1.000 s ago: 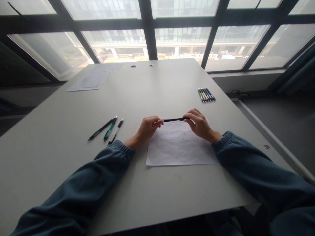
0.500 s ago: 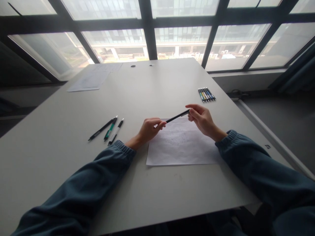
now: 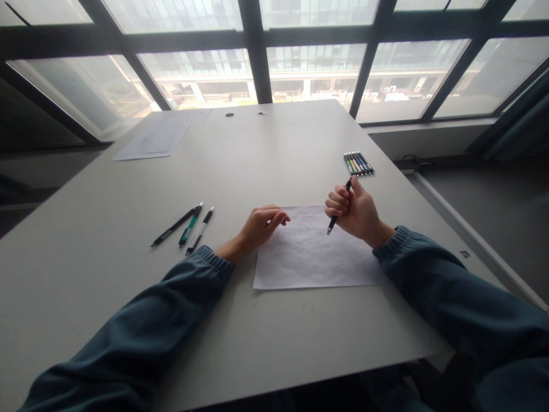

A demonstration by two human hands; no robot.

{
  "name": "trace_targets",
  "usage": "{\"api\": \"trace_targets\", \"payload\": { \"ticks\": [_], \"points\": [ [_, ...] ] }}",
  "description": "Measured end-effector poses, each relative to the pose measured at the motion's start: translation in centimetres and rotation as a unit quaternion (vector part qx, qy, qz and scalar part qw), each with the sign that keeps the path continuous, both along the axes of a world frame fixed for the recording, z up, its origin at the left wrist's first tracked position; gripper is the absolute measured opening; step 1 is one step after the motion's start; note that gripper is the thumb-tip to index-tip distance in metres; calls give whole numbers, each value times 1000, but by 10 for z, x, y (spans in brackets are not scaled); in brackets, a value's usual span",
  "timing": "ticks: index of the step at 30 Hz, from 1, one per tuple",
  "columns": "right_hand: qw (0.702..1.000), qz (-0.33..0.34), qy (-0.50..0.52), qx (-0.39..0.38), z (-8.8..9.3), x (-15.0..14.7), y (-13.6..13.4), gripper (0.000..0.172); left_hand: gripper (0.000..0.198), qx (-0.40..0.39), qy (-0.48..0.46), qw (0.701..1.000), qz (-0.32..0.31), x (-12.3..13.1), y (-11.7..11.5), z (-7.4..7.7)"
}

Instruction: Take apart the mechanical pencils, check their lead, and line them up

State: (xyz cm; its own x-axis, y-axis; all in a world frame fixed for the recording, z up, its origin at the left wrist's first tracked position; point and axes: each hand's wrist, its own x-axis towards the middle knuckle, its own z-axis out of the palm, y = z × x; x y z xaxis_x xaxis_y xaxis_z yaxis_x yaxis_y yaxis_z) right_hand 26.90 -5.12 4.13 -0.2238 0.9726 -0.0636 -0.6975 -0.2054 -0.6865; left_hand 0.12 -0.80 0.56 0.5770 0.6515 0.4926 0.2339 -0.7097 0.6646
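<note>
My right hand [image 3: 354,209] is wrapped round a black pen [image 3: 331,225], thumb at its upper end. The pen slants, its silver-tipped lower end sticking out below the fingers, over a white sheet of paper [image 3: 317,263] with faint marks. At the sheet's upper left, my left hand [image 3: 263,223] rests loosely curled, with nothing between thumb and fingers. Left of that hand lie three pens side by side: a black pen [image 3: 174,226], a green pen [image 3: 190,226] and a white-and-black pen [image 3: 199,230].
Several pens [image 3: 359,163] lie in a tight row beyond my right hand, near the right edge of the white table [image 3: 240,166]. More paper sheets [image 3: 150,140] lie at the far left corner. Windows stand behind the table.
My left hand has let go of the pen's one end. My right hand has turned and closed its fingers round the pen, which now points down toward the paper.
</note>
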Motion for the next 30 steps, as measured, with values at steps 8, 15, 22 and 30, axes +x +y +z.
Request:
{"api": "trace_targets", "payload": {
  "ticks": [8,15,22,30],
  "points": [
    [993,26,111,-10,-3,10,0,51,41,26,26,999,15,0,3,-2],
    [999,-12,41,-34,-10,7,6,18,22,86,55,993,51,0,7,-5],
    [989,-88,-115,-20,-21,4,10,51,18,92,79,992,32,-1,12,-10],
    [977,-82,-194,33,-22,0,6,63,24,50,118,991,28,-1,13,-16]
  ]
}}
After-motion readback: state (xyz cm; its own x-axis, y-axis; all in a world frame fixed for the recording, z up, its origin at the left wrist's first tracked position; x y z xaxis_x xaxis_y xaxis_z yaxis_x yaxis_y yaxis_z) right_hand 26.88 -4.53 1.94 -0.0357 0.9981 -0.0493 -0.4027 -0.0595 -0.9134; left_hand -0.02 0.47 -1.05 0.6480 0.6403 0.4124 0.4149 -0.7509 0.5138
